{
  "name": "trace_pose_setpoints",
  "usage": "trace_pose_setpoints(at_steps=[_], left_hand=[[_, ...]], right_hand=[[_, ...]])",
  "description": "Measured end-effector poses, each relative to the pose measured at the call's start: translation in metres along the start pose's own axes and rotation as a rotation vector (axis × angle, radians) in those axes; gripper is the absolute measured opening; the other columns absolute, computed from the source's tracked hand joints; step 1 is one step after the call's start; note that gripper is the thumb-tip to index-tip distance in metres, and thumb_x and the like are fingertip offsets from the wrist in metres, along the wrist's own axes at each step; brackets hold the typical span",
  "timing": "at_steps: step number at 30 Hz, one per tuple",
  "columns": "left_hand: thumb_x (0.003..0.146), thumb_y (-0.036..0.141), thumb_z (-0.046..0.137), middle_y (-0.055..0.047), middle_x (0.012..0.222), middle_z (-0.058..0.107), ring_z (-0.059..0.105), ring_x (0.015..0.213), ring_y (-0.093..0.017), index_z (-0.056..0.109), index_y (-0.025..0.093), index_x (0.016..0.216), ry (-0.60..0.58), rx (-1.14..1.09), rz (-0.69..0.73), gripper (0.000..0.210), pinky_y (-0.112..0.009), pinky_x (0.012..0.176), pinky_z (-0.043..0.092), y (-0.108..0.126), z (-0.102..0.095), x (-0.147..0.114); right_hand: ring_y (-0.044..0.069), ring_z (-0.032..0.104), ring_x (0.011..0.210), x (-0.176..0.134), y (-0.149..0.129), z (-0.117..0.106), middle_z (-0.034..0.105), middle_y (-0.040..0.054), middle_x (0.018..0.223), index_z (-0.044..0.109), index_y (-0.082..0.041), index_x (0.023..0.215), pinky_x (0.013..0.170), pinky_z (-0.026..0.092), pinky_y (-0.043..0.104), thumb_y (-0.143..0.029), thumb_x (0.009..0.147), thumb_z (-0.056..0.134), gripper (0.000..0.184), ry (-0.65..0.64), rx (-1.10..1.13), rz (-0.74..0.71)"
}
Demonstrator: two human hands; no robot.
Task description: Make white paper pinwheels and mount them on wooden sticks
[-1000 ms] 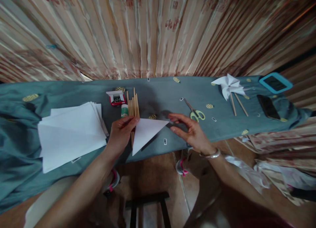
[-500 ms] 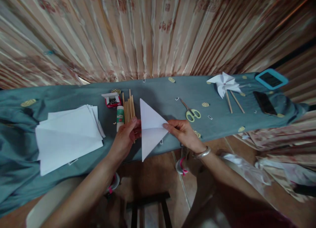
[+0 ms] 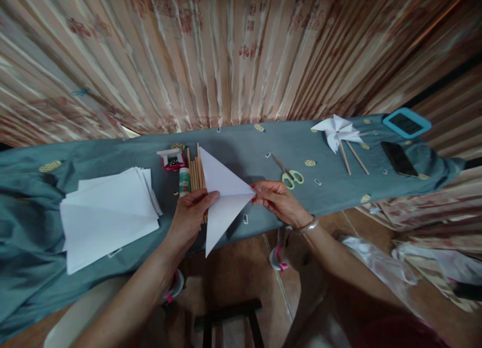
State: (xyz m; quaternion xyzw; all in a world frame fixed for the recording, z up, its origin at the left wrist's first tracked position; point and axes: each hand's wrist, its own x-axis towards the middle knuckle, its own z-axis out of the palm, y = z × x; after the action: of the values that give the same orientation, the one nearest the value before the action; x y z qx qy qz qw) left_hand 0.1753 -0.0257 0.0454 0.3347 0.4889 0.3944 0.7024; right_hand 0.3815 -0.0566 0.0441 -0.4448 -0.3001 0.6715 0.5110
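A white sheet of paper folded into a triangle (image 3: 225, 192) is held up over the table's near edge, a crease running across its middle. My left hand (image 3: 193, 207) grips its long left side, thumb on top and fingers behind. At the pointed right corner, my right hand (image 3: 280, 200) pinches the tip. Just behind my left hand lie several wooden sticks (image 3: 196, 172) and a green-and-white glue stick (image 3: 184, 181); the paper hides part of the sticks. Scissors with light green handles (image 3: 288, 175) rest beyond my right hand.
White paper sheets (image 3: 109, 212) are stacked at left. A small red box (image 3: 173, 160) stands open behind the glue stick. On the right are paper pinwheels (image 3: 337, 132) on sticks, a black phone (image 3: 398, 158) and a blue-framed device (image 3: 406, 122). A curtain (image 3: 226, 56) hangs behind the table.
My left thumb has come over onto the paper's face from its left edge. The triangle has shifted slightly left and tilted. The view has moved a little.
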Motion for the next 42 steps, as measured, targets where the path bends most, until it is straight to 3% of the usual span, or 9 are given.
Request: trace_pose_setpoints(at_steps=[10,19,27,36,39,42], left_hand=[[0.047,0.037,0.089,0.001,0.063,0.068,0.058,0.052,-0.012,0.071,0.014,0.073,0.03,-0.086,-0.026,0.04,-0.023,0.052,0.045,0.007,0.007,-0.004],[0.055,0.044,0.086,0.001,0.056,0.064,0.055,0.048,-0.011,0.069,0.014,0.068,-0.011,-0.093,0.028,0.037,-0.023,0.048,0.042,0.006,0.01,-0.003],[0.049,0.046,0.087,-0.001,0.06,0.07,0.062,0.05,-0.015,0.071,0.015,0.074,0.019,-0.113,-0.017,0.044,-0.025,0.047,0.045,0.012,0.02,-0.004],[0.048,0.035,0.088,0.0,0.064,0.069,0.063,0.061,-0.014,0.068,0.014,0.076,0.018,-0.204,-0.045,0.04,-0.023,0.056,0.048,0.005,0.023,0.004],[0.051,0.032,0.086,0.0,0.073,0.07,0.064,0.067,-0.014,0.069,0.015,0.086,0.062,-0.109,0.048,0.042,-0.023,0.062,0.049,0.007,0.017,0.009],[0.061,0.03,0.079,-0.002,0.091,0.07,0.064,0.081,-0.016,0.068,0.019,0.094,0.111,0.172,0.359,0.036,-0.027,0.077,0.05,0.014,0.008,0.009]], right_hand=[[0.007,0.067,0.061,-0.001,0.003,-0.001,0.074,-0.0002,0.07,0.077,-0.019,0.079,0.06,0.055,0.017,-0.036,0.063,0.086,0.025,-0.091,0.051,-0.002],[0.006,0.066,0.056,0.003,0.005,-0.004,0.073,0.0003,0.063,0.076,-0.016,0.074,0.055,0.053,0.013,-0.033,0.063,0.086,0.022,-0.023,-0.009,0.042],[0.006,0.066,0.054,0.002,-0.001,-0.003,0.073,0.0002,0.062,0.076,-0.016,0.071,0.056,0.055,0.013,-0.032,0.059,0.088,0.023,-0.017,0.048,0.049],[0.005,0.059,0.049,0.001,-0.006,-0.002,0.068,-0.0025,0.055,0.074,-0.018,0.063,0.05,0.049,0.015,-0.038,0.057,0.089,0.026,-0.008,0.001,-0.032],[0.005,0.056,0.047,0.001,-0.009,-0.002,0.065,-0.0037,0.052,0.073,-0.018,0.061,0.048,0.044,0.016,-0.041,0.054,0.089,0.029,0.029,-0.057,-0.058],[0.005,0.051,0.046,0.001,-0.01,-0.002,0.062,-0.0043,0.05,0.07,-0.018,0.058,0.047,0.041,0.019,-0.044,0.055,0.088,0.031,0.067,-0.13,-0.088]])
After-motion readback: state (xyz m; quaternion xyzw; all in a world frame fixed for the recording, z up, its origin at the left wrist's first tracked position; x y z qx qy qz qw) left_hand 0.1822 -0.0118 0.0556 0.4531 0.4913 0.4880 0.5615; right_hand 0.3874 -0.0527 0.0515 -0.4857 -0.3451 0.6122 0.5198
